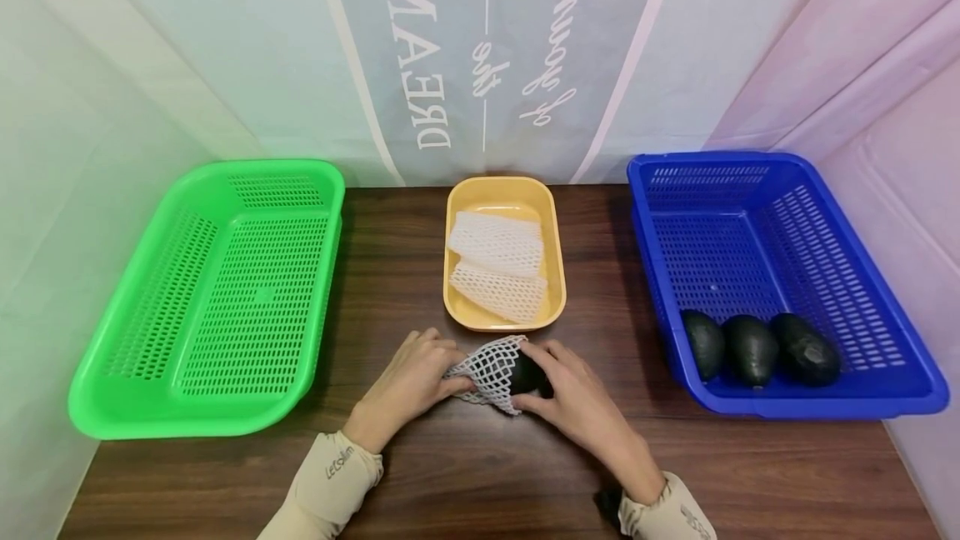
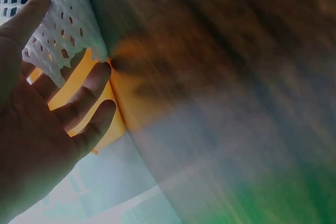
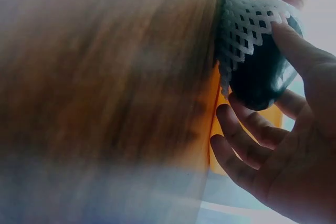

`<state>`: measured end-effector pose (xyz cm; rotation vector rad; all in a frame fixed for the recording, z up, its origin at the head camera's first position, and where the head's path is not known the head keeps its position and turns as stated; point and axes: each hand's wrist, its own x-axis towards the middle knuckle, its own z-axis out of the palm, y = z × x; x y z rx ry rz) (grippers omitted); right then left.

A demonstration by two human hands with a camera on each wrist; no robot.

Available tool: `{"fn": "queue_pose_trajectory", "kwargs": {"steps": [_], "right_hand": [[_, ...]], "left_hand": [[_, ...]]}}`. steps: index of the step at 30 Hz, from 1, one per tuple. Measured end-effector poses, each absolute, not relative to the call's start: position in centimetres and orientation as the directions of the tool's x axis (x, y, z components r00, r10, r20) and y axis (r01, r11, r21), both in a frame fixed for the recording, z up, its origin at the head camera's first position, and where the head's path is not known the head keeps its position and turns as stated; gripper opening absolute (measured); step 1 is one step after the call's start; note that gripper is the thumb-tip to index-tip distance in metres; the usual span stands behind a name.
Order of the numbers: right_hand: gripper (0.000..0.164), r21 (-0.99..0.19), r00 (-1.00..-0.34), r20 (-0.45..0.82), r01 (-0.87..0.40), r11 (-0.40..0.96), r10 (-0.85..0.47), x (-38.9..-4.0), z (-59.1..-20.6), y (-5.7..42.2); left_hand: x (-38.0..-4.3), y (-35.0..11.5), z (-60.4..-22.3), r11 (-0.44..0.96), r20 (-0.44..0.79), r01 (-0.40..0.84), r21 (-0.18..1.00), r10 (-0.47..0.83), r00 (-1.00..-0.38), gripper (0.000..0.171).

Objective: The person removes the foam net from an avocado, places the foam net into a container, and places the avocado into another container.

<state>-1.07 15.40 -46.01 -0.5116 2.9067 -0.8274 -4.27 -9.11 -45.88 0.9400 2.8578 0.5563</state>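
A dark avocado (image 1: 528,373) lies partly inside a white foam net sleeve (image 1: 491,369) over the table, in front of the yellow tray. My left hand (image 1: 422,369) pinches the loose left end of the sleeve between thumb and fingers. From the right, my right hand (image 1: 576,397) grips the avocado, its thumb at the sleeve's edge. In the right wrist view the rounded end of the avocado (image 3: 260,85) sticks out bare from the net. The left wrist view shows the left thumb lying on the net (image 2: 63,24).
The yellow tray (image 1: 557,273) holds white foam net sleeves (image 1: 497,242). A green basket (image 1: 330,273) stands at the left. At the right, a blue basket (image 1: 651,273) has three dark avocados (image 1: 750,348) at its near end. A printed cloth (image 1: 510,65) hangs behind.
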Motion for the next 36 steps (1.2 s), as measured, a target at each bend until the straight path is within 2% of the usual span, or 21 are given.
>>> {"fn": "queue_pose_trajectory", "kwargs": {"steps": [10, 16, 24, 30, 36], "right_hand": [[0.073, -0.584, -0.938, 0.057, -0.31, 0.75, -0.343, -1.0, -46.1, 15.4], [0.072, -0.557, -0.921, 0.144, -0.378, 0.74, -0.362, -1.0, -46.3, 15.7], [0.073, -0.486, -0.925, 0.127, -0.372, 0.791, -0.358, -0.6, -45.4, 16.7], [0.074, -0.46, -0.923, 0.135, -0.379, 0.803, -0.359, -0.5, -44.4, 17.4], [0.071, -0.459, -0.923, 0.171, -0.384, 0.801, -0.345, -0.5, -43.5, 18.1]], "left_hand": [[-4.2, -8.9, -46.1, 0.745, 0.078, 0.577, 0.334, 0.588, -0.805, 0.018], [-4.1, -9.0, -45.9, 0.751, 0.052, 0.565, 0.342, 0.585, -0.809, 0.017], [-4.1, -9.8, -45.4, 0.735, -0.006, 0.553, 0.391, 0.603, -0.798, 0.024], [-4.3, -10.4, -45.1, 0.703, 0.056, 0.592, 0.395, 0.625, -0.779, 0.006], [-4.4, -10.9, -44.6, 0.691, 0.091, 0.607, 0.392, 0.628, -0.773, 0.008]]}}
